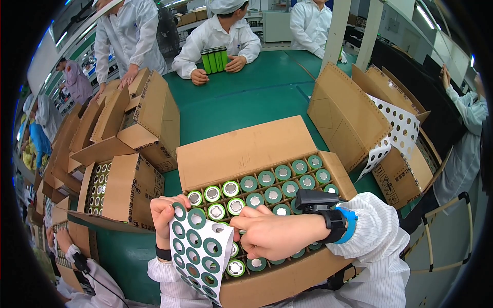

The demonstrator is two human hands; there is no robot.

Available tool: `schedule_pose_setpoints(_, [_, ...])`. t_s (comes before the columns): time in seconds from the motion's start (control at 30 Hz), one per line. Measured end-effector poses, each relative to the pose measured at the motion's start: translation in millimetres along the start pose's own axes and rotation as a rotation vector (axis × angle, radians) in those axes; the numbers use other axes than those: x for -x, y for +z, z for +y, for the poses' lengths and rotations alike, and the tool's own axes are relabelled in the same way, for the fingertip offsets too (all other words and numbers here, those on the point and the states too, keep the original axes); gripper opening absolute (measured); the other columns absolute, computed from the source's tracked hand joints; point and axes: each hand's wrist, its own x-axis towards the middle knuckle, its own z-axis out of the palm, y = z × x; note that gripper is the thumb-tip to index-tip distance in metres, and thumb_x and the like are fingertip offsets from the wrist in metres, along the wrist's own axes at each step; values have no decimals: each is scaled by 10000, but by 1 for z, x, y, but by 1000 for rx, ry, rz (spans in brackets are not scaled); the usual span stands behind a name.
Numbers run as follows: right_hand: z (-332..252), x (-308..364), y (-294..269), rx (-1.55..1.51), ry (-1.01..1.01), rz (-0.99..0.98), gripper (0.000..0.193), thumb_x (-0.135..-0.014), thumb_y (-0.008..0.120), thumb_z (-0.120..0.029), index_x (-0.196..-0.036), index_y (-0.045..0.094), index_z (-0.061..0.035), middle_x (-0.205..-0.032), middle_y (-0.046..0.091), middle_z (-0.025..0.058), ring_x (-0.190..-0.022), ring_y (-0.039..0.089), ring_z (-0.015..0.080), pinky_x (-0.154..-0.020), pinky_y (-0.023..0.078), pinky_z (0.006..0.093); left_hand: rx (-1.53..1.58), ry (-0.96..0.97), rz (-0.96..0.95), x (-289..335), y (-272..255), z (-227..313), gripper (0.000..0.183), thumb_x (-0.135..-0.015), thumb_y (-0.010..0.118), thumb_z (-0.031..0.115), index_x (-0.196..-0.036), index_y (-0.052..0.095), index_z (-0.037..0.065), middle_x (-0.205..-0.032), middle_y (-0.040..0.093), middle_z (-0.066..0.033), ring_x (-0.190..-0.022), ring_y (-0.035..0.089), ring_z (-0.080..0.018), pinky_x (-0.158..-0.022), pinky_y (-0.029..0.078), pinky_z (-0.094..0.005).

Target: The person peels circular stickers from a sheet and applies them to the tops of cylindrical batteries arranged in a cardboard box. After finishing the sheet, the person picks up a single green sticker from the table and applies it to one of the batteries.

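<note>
My left hand (pixel 165 214) is closed on the upper edge of a white sheet of green ring stickers (pixel 201 244), which hangs down over the left side of an open cardboard box (pixel 246 151). Cylindrical battery cells (pixel 272 194) stand upright in the box's cardboard dividers. Many of the cells toward the right have green rings on their ends, while several at the left show white ends. My right hand (pixel 280 233) is above the cells next to the sheet's right edge. Its fingers are bent and closed; whatever may be between the fingertips is hidden.
Another open box of cells (pixel 105 200) stands at the left, beside several cardboard boxes (pixel 154 120). At right, a punched white sheet (pixel 393 131) lies over boxes. Across the green table (pixel 241 97), a co-worker has a row of green cells (pixel 214 60). Other people stand around.
</note>
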Motion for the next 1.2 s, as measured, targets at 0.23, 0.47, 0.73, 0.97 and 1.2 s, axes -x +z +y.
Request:
schedule_pose_setpoints(0.23, [-1, 0, 0, 21, -7, -8, 126, -744, 569, -106, -634, 583, -46, -946, 470, 76, -936, 383, 235, -796, 297, 366, 18, 4, 42, 2, 4, 1, 274, -797, 581, 171, -590, 533, -1, -589, 597, -128, -569, 537, -233, -639, 442, -383])
schedule_pose_setpoints(0.47, [-1, 0, 1, 37, -14, 7, 144, -747, 580, -123, -639, 585, -28, -943, 466, 77, -931, 385, 236, -794, 299, 371, -5, -14, 16, 0, 2, 3, 298, -787, 579, 169, -552, 519, -2, -574, 588, -119, -551, 525, -225, -634, 440, -375])
schedule_pose_setpoints(0.73, [0, 0, 2, 59, -16, 10, 164, -758, 593, -145, -662, 595, -12, -954, 468, 81, -942, 389, 238, -804, 302, 376, 15, 16, 25, 0, 4, 0, 241, -798, 568, 149, -608, 538, 4, -589, 595, -123, -543, 524, -222, -631, 444, -380])
schedule_pose_setpoints(0.97, [-1, 0, 1, 56, -20, 11, 160, -757, 594, -135, -664, 591, -4, -951, 468, 83, -936, 392, 235, -800, 304, 373, 18, 20, 18, 2, -1, -2, 219, -804, 567, 144, -632, 540, 11, -602, 602, -124, -547, 531, -222, -630, 448, -385])
schedule_pose_setpoints(1.2, [0, 0, 2, 73, -42, 37, 167, -755, 593, -134, -652, 580, -3, -907, 452, 79, -891, 386, 229, -759, 303, 359, 9, 7, -11, 1, 0, -1, 246, -801, 577, 160, -609, 534, 12, -597, 602, -124, -558, 540, -226, -640, 450, -382])
